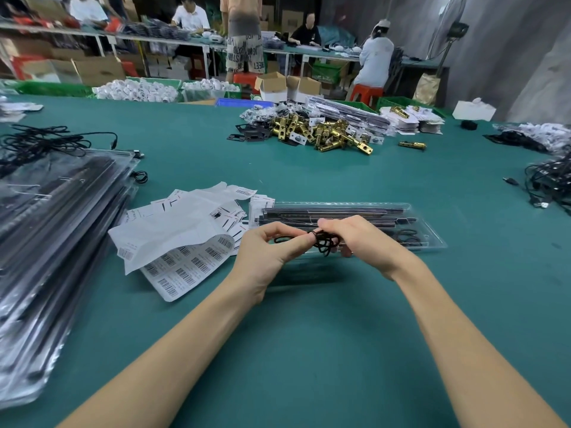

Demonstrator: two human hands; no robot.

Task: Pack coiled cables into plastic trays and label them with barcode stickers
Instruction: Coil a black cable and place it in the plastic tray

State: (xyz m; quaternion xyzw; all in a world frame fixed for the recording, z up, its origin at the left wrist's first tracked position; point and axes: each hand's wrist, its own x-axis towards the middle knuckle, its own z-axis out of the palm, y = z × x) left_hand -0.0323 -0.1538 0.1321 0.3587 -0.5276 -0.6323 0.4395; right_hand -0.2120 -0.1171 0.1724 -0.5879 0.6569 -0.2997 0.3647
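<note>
**Cable coil in hand, tray waiting**

The cable (321, 240) sits between our left hand (265, 257) and right hand (361, 239), fingers of both pinching its loops just above the open tray (432, 239). We judge the coiling nearly done; next we lay it in the tray's free right end. Barcode stickers (185, 267) lie left; the tabletop (309, 335) near us is bare.

arms: both of mine bare from the frame's lower edge up to the wrists, no sleeves in view | left hand (262, 257): bare, no glove, ring or watch | right hand (361, 239): bare too, wrist unadorned | nails: short, plain where they show | markings: none I can see
</note>
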